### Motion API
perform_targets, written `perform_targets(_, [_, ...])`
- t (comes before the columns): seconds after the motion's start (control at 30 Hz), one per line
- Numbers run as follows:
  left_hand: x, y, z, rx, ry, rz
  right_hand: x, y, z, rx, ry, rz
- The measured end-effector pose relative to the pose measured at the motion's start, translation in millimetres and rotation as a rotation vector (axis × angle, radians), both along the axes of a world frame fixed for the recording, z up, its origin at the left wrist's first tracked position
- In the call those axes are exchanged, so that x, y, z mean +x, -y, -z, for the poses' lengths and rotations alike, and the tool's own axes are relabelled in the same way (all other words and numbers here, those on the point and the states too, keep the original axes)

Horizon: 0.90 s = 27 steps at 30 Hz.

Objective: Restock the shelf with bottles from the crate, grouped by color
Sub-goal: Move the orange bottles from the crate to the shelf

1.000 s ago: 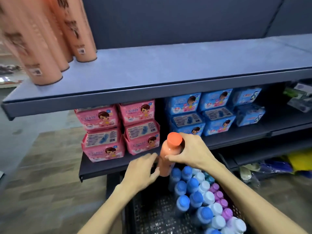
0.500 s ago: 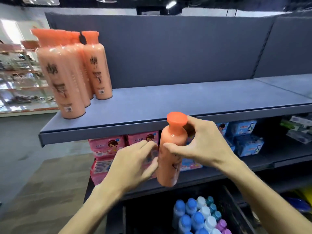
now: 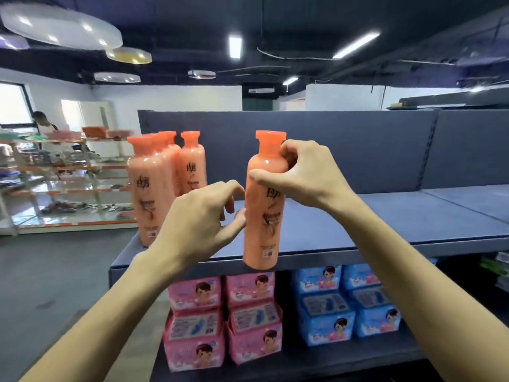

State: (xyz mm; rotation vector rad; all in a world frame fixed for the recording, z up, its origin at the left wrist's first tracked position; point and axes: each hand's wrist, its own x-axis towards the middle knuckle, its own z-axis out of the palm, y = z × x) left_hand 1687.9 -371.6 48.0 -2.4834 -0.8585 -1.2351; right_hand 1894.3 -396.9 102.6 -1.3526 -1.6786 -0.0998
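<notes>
The right hand (image 3: 308, 175) grips an orange bottle (image 3: 263, 213) near its top, at the front edge of the top shelf (image 3: 385, 224). The left hand (image 3: 198, 221), fingers loosely curled, touches its side. More orange bottles (image 3: 162, 183) stand left of it.

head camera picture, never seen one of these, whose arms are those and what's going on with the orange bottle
There is no machine here. The camera is worn on a person's head and looks forward and down, so the two bare arms reaching in from the bottom are that person's own. The right hand grips an orange bottle by its neck and shoulder, while the left hand touches its side with the fingertips. The bottle's base is at the front edge of the dark top shelf. To the left on that shelf stands a group of matching orange bottles. On the shelf below sit pink packs and blue packs.
</notes>
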Motion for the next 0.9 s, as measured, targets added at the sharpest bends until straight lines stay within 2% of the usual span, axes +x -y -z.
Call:
perform_targets(0.17, [-12, -17, -22, 0.032, -0.012, -0.069, -12, -32, -23, -0.008, 0.008, 0.026])
perform_targets(0.53, [-30, -55, 6, -0.078, -0.116, -0.311, -43, -103, -13, -0.138, 0.006, 0.068])
perform_targets(0.9, [-46, -65, 17, -0.094, -0.121, -0.327, -62, -128, 5, -0.204, -0.022, 0.027])
